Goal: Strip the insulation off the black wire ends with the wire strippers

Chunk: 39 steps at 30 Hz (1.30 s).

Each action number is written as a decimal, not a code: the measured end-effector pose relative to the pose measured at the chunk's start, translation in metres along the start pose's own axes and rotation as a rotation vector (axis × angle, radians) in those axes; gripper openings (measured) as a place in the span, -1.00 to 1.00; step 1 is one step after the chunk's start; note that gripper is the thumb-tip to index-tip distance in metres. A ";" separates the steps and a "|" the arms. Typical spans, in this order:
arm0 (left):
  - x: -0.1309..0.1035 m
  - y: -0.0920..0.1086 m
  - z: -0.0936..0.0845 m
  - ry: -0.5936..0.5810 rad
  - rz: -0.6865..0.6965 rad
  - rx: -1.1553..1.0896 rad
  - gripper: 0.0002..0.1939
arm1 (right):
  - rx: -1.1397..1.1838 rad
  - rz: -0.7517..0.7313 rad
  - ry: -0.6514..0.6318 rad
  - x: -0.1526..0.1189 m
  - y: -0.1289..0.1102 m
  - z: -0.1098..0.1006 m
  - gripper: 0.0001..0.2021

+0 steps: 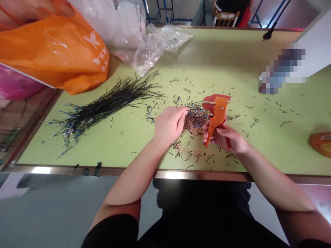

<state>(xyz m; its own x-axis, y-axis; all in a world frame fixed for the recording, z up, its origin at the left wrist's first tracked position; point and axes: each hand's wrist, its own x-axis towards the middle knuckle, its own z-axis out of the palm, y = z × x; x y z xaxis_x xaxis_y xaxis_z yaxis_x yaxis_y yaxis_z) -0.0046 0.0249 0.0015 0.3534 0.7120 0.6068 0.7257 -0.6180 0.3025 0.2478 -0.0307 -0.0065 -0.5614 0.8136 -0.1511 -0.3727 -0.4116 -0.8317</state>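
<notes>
My right hand (pixel 227 137) is wrapped around the handles of an orange wire stripper (pixel 219 110), whose red jaws point left and stand apart. Just left of the jaws, my left hand (pixel 170 122) is closed in a pinch, with a thin dark wire (pixel 192 110) seeming to poke out at the fingertips; most of it is hidden by the hand. Between both hands lies a heap of clippings (pixel 193 125), dark bits mixed with copper-coloured strands and blue pieces. A long bundle of black wires (pixel 103 106) with blue and silvery ends rests on the table to the left.
On the green table (pixel 258 137), short black scraps are scattered widely. An orange bag (pixel 64 48) and clear plastic bags (pixel 157 44) occupy the back left. A white box-like object (pixel 315 44) stands back right, below a black plug (pixel 269 33). Another person (pixel 227 8) sits beyond.
</notes>
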 end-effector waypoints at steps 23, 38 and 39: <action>0.000 0.004 -0.003 0.015 0.093 0.018 -0.66 | 0.109 0.169 -0.115 0.000 0.011 0.008 -0.62; 0.000 0.006 -0.005 -0.058 0.013 0.026 -0.65 | -0.015 0.081 0.018 0.004 0.022 0.014 -0.49; 0.000 0.005 -0.005 -0.074 0.001 0.026 -0.65 | -0.020 0.077 0.016 0.005 0.022 0.014 -0.48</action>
<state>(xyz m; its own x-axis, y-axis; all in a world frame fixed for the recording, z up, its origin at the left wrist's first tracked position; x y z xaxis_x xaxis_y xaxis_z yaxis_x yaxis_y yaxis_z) -0.0036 0.0198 0.0067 0.3962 0.7348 0.5506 0.7398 -0.6106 0.2825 0.2264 -0.0421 -0.0181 -0.5757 0.7866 -0.2232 -0.3144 -0.4649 -0.8277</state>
